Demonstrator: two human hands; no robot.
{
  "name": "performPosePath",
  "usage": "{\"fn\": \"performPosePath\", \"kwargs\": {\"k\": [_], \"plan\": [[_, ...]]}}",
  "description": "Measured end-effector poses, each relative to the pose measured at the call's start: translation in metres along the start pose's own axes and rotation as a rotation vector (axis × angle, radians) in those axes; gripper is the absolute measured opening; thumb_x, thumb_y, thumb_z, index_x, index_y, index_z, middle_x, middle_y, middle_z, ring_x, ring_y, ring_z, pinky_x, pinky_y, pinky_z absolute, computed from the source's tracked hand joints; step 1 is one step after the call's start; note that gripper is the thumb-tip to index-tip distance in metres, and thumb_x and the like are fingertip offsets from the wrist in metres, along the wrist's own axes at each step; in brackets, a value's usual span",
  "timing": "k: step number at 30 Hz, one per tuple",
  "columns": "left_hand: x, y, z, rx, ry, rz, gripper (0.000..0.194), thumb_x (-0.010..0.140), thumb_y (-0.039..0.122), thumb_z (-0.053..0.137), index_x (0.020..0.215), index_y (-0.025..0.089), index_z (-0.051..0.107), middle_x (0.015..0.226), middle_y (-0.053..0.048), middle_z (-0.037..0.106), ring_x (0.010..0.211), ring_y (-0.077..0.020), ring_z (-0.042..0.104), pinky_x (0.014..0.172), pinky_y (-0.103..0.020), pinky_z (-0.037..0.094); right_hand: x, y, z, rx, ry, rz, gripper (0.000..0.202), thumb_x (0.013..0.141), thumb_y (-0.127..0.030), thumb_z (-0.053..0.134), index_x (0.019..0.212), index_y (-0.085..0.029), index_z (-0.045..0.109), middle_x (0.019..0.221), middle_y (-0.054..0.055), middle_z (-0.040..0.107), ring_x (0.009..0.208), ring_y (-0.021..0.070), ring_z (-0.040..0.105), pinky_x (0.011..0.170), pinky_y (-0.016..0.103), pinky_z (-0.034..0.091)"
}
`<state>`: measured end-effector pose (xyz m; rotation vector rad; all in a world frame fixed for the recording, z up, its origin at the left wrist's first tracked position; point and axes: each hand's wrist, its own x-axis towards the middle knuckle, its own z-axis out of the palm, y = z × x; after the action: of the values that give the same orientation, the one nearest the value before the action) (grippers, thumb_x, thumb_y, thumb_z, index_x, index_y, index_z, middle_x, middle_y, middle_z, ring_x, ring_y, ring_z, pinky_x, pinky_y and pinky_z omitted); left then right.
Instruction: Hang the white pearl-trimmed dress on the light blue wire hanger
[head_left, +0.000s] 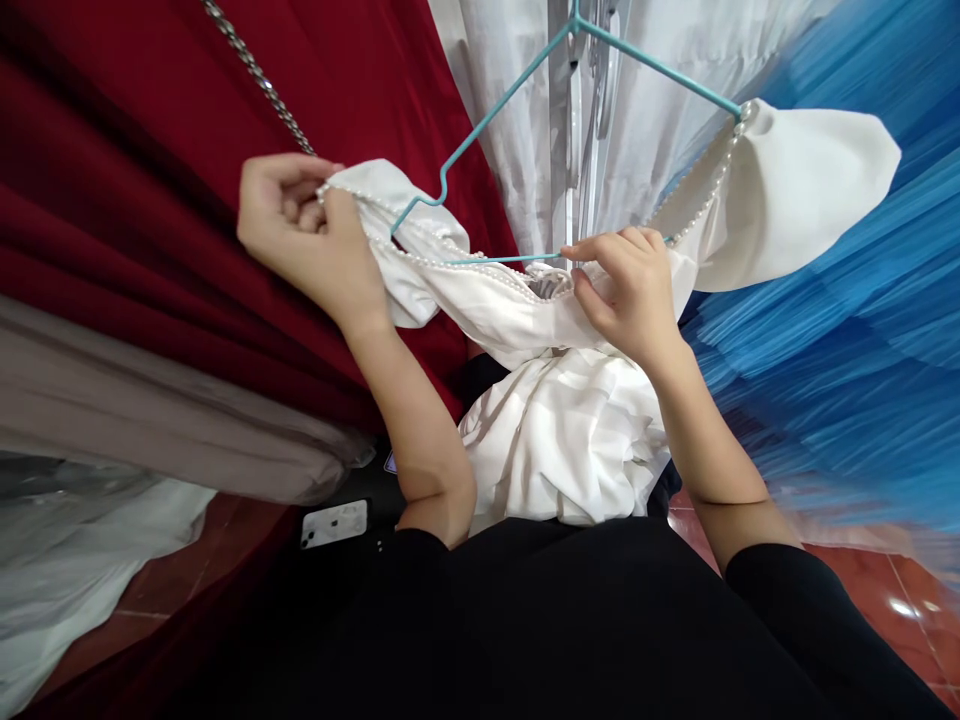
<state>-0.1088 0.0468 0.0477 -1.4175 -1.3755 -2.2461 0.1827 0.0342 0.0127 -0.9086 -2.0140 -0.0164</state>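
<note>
Hanger (660, 67) partly inside garment (570, 430), phone (334, 524) lower left

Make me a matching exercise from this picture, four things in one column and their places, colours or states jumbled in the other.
1. Hanger
2. Phone
3. Left hand
4. Blue fabric

A. Along the right side of the view
B. Holding a pearl-trimmed edge
C. Teal, partly inside the white garment
D. Lying at the lower left

Pairs: 1-C, 2-D, 3-B, 4-A

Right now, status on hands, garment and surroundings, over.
Left hand gripping pearl-trimmed white dress. Right hand pinching teal hanger by lower bar. Blue tulle close at right.
</note>
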Motion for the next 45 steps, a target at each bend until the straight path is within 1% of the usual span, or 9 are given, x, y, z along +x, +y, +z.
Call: {"fn": "performPosePath", "kwargs": {"k": [4,6,9,16,21,29,35,39,45], "plan": [[-0.029,-0.042,-0.023,-0.023,0.018,-0.109,0.018,0.083,0.006,0.084,0.086,0.014,0.067,0.083,0.004,0.071,0.078,-0.0067,0.071,0.071,-0.025,0.053,0.002,0.0,-0.001,0.057,-0.018,0.016,0.027,0.09,-0.014,0.056,0.108,-0.026,0.071,0.106,0.002,0.077,0.096,0.0242,0.065,0.097,0.045,0.044],[-0.053,-0.049,-0.025,-0.055,-0.088,-0.207,0.016,0.079,0.004,0.084,0.083,0.014,0.072,0.074,0.005,0.072,0.069,-0.006,0.07,0.063,-0.02,0.052,0.002,0.0,0.0,0.085,-0.013,0.018,0.029,0.09,-0.012,0.055,0.109,-0.026,0.071,0.107,0.002,0.077,0.098,0.0238,0.066,0.098,0.045,0.044],[-0.085,-0.035,-0.017,-0.184,-0.363,-0.274,0.011,0.082,0.01,0.08,0.091,0.016,0.08,0.086,0.0,0.081,0.078,-0.0114,0.076,0.073,-0.022,0.059,0.001,0.0,0.003,0.108,0.007,0.009,0.029,0.091,-0.012,0.054,0.109,-0.026,0.072,0.108,0.001,0.078,0.099,0.0231,0.067,0.098,0.045,0.044],[-0.105,0.008,0.029,-0.524,-0.647,-0.169,0.015,0.086,0.035,0.084,0.084,0.02,0.079,0.106,-0.006,0.082,0.1,-0.0207,0.078,0.088,-0.032,0.063,-0.003,-0.006,0.01,0.132,0.124,-0.042,0.025,0.094,-0.014,0.054,0.108,-0.025,0.072,0.105,0.001,0.079,0.098,0.0205,0.07,0.096,0.043,0.047],[-0.116,0.007,0.05,-0.664,-0.496,-0.207,0.025,0.09,0.043,0.08,0.093,0.022,0.066,0.099,-0.003,0.08,0.096,-0.0193,0.08,0.088,-0.031,0.064,-0.005,-0.012,0.01,0.196,0.219,-0.064,0.027,0.092,-0.009,0.054,0.102,-0.025,0.073,0.099,-0.001,0.079,0.091,0.0174,0.071,0.094,0.041,0.049],[-0.121,0.006,0.041,-0.687,-0.537,-0.132,0.023,0.09,0.039,0.081,0.091,0.022,0.066,0.102,-0.003,0.075,0.103,-0.0193,0.078,0.094,-0.031,0.063,-0.003,-0.009,0.011,0.206,0.203,-0.059,0.028,0.093,-0.01,0.054,0.105,-0.026,0.074,0.101,-0.002,0.079,0.096,0.018,0.072,0.098,0.043,0.049],[-0.127,0.006,0.054,-0.753,-0.461,-0.165,0.042,0.095,0.055,0.071,0.125,0.029,0.056,0.12,-0.006,0.073,0.121,-0.0264,0.074,0.107,-0.043,0.058,-0.004,-0.014,0.013,0.155,0.167,-0.073,0.024,0.096,-0.014,0.056,0.111,-0.026,0.072,0.107,-0.002,0.078,0.097,0.0178,0.07,0.097,0.043,0.05],[-0.128,0.023,0.055,-0.687,-0.442,-0.155,0.03,0.101,0.052,0.063,0.111,0.024,0.065,0.107,-0.005,0.075,0.118,-0.0254,0.075,0.109,-0.041,0.058,-0.003,-0.019,0.005,0.109,0.132,-0.034,0.019,0.1,-0.02,0.054,0.11,-0.03,0.068,0.109,-0.001,0.077,0.103,0.019,0.07,0.103,0.044,0.052],[-0.126,0.04,0.049,-0.638,-0.326,-0.172,0.027,0.102,0.05,0.062,0.108,0.024,0.064,0.105,-0.004,0.075,0.112,-0.0217,0.075,0.113,-0.041,0.055,0.007,0.015,-0.027,-0.171,0.588,0.037,0.022,0.104,-0.037,0.054,0.121,-0.024,0.06,0.122,0.013,0.064,0.126,0.0276,0.058,0.115,0.05,0.045]]}}
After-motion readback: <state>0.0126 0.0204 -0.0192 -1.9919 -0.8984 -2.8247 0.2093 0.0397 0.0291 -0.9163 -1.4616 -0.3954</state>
